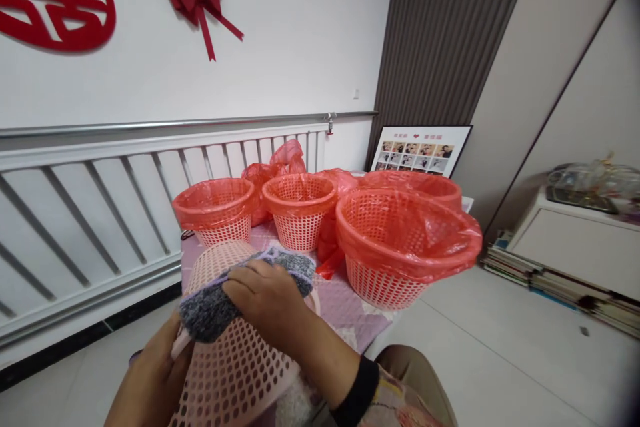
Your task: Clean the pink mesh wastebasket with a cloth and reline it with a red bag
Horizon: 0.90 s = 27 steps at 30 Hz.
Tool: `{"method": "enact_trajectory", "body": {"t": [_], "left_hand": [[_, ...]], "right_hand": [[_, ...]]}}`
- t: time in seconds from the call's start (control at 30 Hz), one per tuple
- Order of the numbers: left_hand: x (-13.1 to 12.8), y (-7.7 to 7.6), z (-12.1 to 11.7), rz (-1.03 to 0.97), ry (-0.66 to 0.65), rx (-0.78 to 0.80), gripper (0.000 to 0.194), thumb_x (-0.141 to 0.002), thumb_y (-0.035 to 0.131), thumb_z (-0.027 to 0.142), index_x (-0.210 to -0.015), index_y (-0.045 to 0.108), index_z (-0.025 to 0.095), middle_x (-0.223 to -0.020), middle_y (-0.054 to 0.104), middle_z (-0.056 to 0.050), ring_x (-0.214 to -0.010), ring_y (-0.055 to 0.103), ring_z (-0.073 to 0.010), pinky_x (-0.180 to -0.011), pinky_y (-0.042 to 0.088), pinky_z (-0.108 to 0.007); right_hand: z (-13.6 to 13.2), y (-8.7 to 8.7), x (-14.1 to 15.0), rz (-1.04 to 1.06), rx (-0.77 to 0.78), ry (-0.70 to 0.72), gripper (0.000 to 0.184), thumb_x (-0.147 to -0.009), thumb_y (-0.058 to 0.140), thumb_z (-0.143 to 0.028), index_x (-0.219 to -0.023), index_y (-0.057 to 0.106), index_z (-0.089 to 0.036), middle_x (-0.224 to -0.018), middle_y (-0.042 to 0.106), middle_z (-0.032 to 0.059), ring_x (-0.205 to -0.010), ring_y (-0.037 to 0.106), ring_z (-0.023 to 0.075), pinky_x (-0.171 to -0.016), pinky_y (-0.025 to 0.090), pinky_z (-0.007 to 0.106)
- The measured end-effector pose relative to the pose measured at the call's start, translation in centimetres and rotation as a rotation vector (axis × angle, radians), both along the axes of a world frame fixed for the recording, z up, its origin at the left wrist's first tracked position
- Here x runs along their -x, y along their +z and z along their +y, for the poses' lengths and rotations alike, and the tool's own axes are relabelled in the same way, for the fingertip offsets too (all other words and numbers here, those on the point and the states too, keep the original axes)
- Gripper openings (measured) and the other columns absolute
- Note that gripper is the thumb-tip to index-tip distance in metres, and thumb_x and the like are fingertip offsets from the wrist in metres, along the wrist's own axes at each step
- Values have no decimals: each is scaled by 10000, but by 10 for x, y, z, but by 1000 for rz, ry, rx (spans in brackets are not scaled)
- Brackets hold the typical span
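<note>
A pink perforated plastic basket [245, 373] lies tilted close in front of me, partly covered by my hands. My left hand [157, 370] is closed on its pink edge at the left. A dark grey fuzzy cloth [207, 313] with light purple edging stretches across the basket. My right hand [273, 303] is curled over this cloth and presses it against the basket, with the fingertips partly hidden. Beyond them, a small basket lined with a red plastic bag [300, 223] stands upright on the purple table cover [350, 307].
Another red-lined basket [215, 207] stands back left, and a large red-lined one [385, 280] is at the right, with another behind it. A white radiator [125, 207] runs along the wall. A photo board [420, 147] leans in the corner. Stacked books [550, 283] lie far right.
</note>
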<state>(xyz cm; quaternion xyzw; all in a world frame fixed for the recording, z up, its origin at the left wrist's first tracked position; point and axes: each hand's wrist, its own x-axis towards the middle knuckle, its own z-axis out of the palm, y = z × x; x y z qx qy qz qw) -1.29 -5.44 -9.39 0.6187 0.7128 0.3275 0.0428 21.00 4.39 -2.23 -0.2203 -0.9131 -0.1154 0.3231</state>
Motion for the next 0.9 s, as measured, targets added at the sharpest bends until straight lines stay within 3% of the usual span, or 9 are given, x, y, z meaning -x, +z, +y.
{"method": "enact_trajectory", "body": {"t": [0.1, 0.27, 0.4, 0.6, 0.7, 0.8, 0.9], "left_hand": [[5, -5, -5, -47, 47, 8, 615, -951, 388, 530, -1520, 397, 295, -1505, 586, -40, -1336, 595, -258, -1087, 522, -434], [7, -7, -9, -110, 94, 51, 672, -908, 359, 632, -1481, 463, 298, -1479, 605, -34, -1326, 601, -290, -1072, 529, -518], [5, -11, -9, -101, 85, 52, 703, -910, 369, 645, -1525, 399, 306, -1517, 568, -53, -1349, 577, -319, -1104, 488, -570], [10, -17, -12, -169, 106, 27, 714, -905, 404, 640, -1541, 360, 318, -1515, 575, -49, -1361, 568, -306, -1183, 395, -566], [11, -12, -15, -225, 136, 40, 748, -886, 401, 682, -1535, 371, 313, -1530, 559, -32, -1395, 532, -295, -1207, 361, -553], [8, -5, -20, -298, 191, 42, 787, -854, 413, 726, -1508, 426, 289, -1527, 560, -36, -1414, 507, -307, -1209, 360, -543], [7, -8, -27, -391, 218, 9, 783, -837, 450, 733, -1472, 478, 275, -1526, 561, -41, -1427, 490, -316, -1211, 362, -536]], "right_hand": [[12, -22, -18, 145, 159, -97, 119, -985, 588, -242, -1090, 642, -232, -1125, 724, 37, -979, 618, 225, -800, 490, 360], [24, -73, -52, 390, 351, -161, 283, -879, 601, -143, -1149, 622, -228, -1115, 701, 81, -1050, 619, 246, -917, 510, 414], [25, -108, -65, 635, 498, -166, 303, -823, 569, -118, -1104, 625, -218, -1111, 688, 85, -1077, 621, 253, -975, 504, 442], [8, -162, -69, 812, 613, -315, 253, -857, 486, -177, -1072, 612, -222, -974, 715, 71, -924, 697, 250, -815, 584, 417], [-8, -191, -67, 866, 668, -361, 250, -894, 506, -262, -1110, 622, -215, -1016, 746, 101, -952, 722, 266, -834, 597, 435], [-19, -209, -60, 912, 735, -350, 300, -895, 511, -283, -1165, 625, -216, -1089, 752, 123, -1026, 721, 278, -885, 592, 461], [-20, -207, -57, 960, 795, -309, 279, -888, 520, -293, -1130, 642, -224, -1056, 758, 114, -998, 726, 276, -881, 593, 462]]}}
